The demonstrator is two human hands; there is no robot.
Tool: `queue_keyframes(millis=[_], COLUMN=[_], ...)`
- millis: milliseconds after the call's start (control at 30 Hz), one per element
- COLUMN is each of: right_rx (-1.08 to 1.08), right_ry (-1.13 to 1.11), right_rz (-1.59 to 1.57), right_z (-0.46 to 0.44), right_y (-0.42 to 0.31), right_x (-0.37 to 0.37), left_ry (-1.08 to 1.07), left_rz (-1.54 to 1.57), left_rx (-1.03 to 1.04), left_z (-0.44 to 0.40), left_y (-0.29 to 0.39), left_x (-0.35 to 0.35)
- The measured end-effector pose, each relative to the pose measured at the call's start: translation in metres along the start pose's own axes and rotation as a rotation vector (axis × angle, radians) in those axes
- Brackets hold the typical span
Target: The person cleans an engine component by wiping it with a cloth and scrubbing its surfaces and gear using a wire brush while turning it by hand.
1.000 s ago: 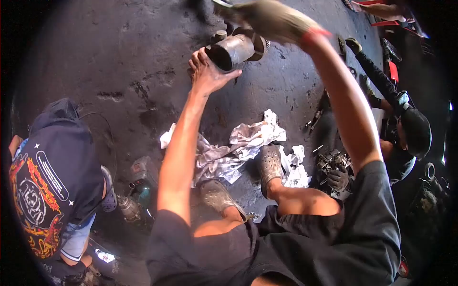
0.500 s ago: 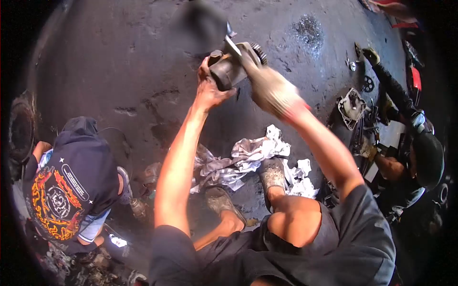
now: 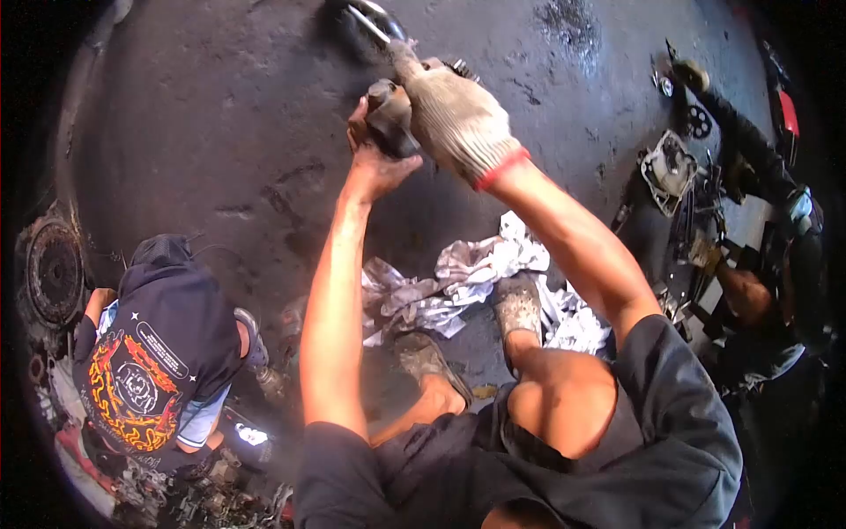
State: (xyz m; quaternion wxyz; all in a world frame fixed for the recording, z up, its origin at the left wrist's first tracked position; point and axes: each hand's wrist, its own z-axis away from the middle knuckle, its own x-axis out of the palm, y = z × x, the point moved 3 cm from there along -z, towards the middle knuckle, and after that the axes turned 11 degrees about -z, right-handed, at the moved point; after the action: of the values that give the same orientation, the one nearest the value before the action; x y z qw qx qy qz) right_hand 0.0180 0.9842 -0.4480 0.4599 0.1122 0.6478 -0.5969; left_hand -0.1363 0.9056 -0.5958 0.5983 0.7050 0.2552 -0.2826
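Observation:
My bare left hand (image 3: pixel 374 169) grips the near end of a dark, cylindrical metal part (image 3: pixel 390 125), its thumb on the right side and fingers on the left. My right hand (image 3: pixel 456 115), in a cream knitted glove with a red cuff, lies against the part's upper right side and covers much of it. From its closed fingers a thin silver tool (image 3: pixel 368 24) points up and left, its grip hidden by the glove. A small toothed end (image 3: pixel 463 69) of the part shows beyond the glove.
White and grey rags (image 3: pixel 467 269) lie by my feet. At left, a crouching person (image 3: pixel 154 344) is beside a round, dirty disc (image 3: pixel 55 271) and metal parts. Another person (image 3: pixel 749 300) reaches among parts at right, near a metal housing (image 3: pixel 670 172).
My gloved hand came down from above to the metal part, then shifted up and left with the silver tool. My left hand kept its grip. The view has shifted, showing more parts at both sides.

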Motion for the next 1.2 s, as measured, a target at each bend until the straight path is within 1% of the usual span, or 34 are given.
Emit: queue_keyframes(millis=[33,67,100,167,200,233,300,333,367,400,467,500,533,567,600,633,667,700,767,833,867,900,933,967,1000,1033,1067,1167,1200], right_rx=[0.090,0.162,0.227,0.237,0.257,0.189,0.040,0.024,0.106,0.103,0.076,0.111,0.254,0.399,0.456,0.396,0.339,0.282,0.315,0.351,0.401,0.453,0.231,0.254,0.266,0.267,0.324,0.336,0.262], right_ry=[-0.017,-0.024,-0.036,-0.094,-0.116,-0.105,-0.099,0.000,-0.079,0.003,0.107,0.124,0.013,-0.098,-0.140,-0.078,-0.022,0.032,0.012,0.035,-0.013,-0.065,0.171,0.166,0.164,0.162,0.142,0.072,0.145], right_rz=[-0.015,-0.021,-0.032,-0.017,-0.019,-0.048,-0.084,-0.021,-0.028,-0.057,-0.141,-0.205,-0.187,-0.169,-0.131,-0.140,-0.145,-0.148,-0.204,-0.275,-0.275,-0.277,-0.339,-0.351,-0.362,-0.371,-0.326,-0.426,-0.424], right_z=[0.034,0.070,0.087,0.077,0.071,0.056,0.025,0.025,0.043,0.066,0.123,0.147,0.151,0.151,0.133,0.110,0.092,0.087,0.122,0.174,0.187,0.195,0.180,0.167,0.143,0.128,0.135,0.180,0.178], right_y=[-0.006,-0.011,-0.010,0.020,0.034,0.029,0.014,0.004,-0.013,-0.010,0.015,0.029,0.032,0.033,0.037,0.040,0.042,0.045,0.051,0.046,0.045,0.048,0.050,0.055,0.051,0.049,0.044,0.058,0.059], right_x=[-0.007,-0.020,-0.026,-0.005,0.004,0.001,-0.010,-0.027,-0.057,-0.065,-0.059,-0.043,-0.028,-0.013,0.005,0.018,0.029,0.034,0.028,0.012,0.012,0.018,0.024,0.039,0.046,0.048,0.048,0.044,0.044], left_ry=[0.018,-0.036,-0.025,0.020,0.010,-0.007,-0.028,-0.052,-0.068,-0.073,-0.050,-0.034,-0.035,-0.014,-0.001,0.008,-0.013,-0.032,-0.039,-0.059,-0.061,-0.044,-0.043,-0.050,-0.063,-0.065,-0.075,-0.078,-0.076], left_rz=[0.014,0.305,0.227,0.115,0.099,0.082,0.129,0.199,0.273,0.344,0.296,0.261,0.199,0.138,0.080,0.024,0.002,0.064,0.231,0.180,0.149,0.195,0.246,0.300,0.173,0.168,0.163,0.190,0.206], left_rx=[-0.028,-0.120,-0.124,-0.029,-0.010,0.016,-0.009,-0.063,-0.096,-0.126,-0.137,-0.143,-0.139,-0.086,-0.030,0.028,0.032,0.035,-0.059,-0.046,-0.043,-0.048,-0.056,-0.063,-0.046,-0.062,-0.079,-0.089,-0.082], left_z=[0.002,0.002,0.001,0.000,0.002,0.000,0.004,0.014,0.010,0.001,0.002,0.001,0.000,-0.001,-0.001,-0.001,-0.003,-0.002,-0.001,-0.001,-0.002,-0.005,-0.005,-0.001,-0.003,-0.005,-0.005,-0.001,-0.001], left_y=[-0.005,-0.005,-0.003,0.002,-0.002,-0.007,-0.016,-0.016,-0.016,-0.015,-0.006,-0.005,0.001,-0.001,-0.004,-0.006,-0.003,-0.004,-0.006,0.002,0.004,0.001,-0.001,-0.002,0.006,0.003,0.001,-0.003,-0.003], left_x=[0.004,0.001,0.000,-0.003,0.000,0.004,0.009,0.007,0.006,0.007,0.006,0.001,-0.003,-0.004,-0.002,0.000,-0.006,-0.005,-0.002,-0.006,-0.009,-0.010,-0.007,-0.003,-0.009,-0.008,-0.008,-0.006,-0.005])
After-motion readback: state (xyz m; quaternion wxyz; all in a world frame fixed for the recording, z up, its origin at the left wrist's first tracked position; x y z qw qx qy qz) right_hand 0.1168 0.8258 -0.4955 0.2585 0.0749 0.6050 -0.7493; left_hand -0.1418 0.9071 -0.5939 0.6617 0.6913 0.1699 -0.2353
